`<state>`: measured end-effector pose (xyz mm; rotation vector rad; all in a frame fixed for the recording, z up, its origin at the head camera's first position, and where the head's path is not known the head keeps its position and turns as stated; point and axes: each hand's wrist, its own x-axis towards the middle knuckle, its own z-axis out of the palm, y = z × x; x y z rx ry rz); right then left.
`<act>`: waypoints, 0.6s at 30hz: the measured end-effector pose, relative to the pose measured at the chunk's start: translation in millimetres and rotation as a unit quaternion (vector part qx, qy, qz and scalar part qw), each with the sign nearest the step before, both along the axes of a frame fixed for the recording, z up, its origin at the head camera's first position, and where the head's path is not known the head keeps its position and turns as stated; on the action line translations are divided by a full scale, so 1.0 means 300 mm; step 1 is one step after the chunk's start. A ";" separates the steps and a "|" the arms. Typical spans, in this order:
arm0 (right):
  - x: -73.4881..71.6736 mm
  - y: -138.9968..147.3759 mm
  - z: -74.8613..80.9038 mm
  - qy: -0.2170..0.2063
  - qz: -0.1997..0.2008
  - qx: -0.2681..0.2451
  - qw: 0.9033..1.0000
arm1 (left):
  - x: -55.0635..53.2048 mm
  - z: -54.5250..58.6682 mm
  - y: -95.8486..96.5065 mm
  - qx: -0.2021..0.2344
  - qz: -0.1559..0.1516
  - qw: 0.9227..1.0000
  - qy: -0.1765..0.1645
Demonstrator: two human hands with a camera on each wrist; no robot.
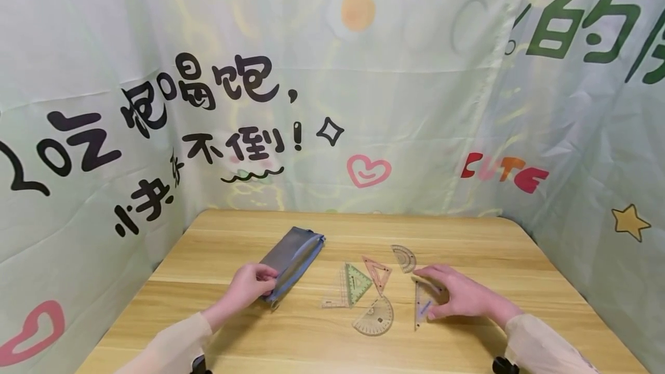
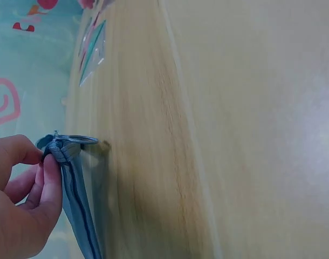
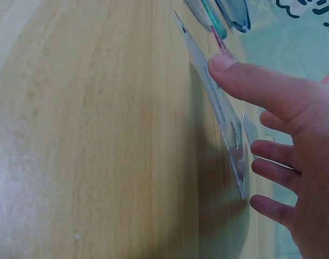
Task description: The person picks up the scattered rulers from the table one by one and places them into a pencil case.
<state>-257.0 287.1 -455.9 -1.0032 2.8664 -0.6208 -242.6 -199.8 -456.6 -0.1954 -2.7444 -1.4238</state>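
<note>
A blue-grey mesh pencil case (image 1: 286,250) with a zipper lies slanted on the left part of the table. My left hand (image 1: 246,286) pinches its near end between thumb and fingers. In the left wrist view the thumb and fingertips grip the case's corner, close to a zipper-end ring (image 2: 78,139). On the right, my right hand (image 1: 462,293) is spread over a clear triangular set square (image 1: 417,307). In the right wrist view its thumb overlaps the edge of the set square (image 3: 229,121), while the other fingers are loosely bent beyond it.
Mid-table lie a green set square (image 1: 357,284), a pink set square (image 1: 378,273), a clear protractor (image 1: 375,319) and a clear ruler piece (image 1: 335,304). A smaller protractor (image 1: 404,257) lies behind the right hand. Printed cloth (image 1: 415,131) walls the table's back and sides.
</note>
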 end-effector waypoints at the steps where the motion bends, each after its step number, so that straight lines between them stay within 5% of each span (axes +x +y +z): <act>1: 0.000 0.001 0.000 -0.002 0.000 0.002 1.000 | 0.007 0.002 0.000 0.010 0.002 1.000 -0.009; 18: -0.007 0.000 0.004 -0.017 -0.001 0.027 0.999 | 0.062 0.030 0.001 0.083 0.011 0.994 -0.070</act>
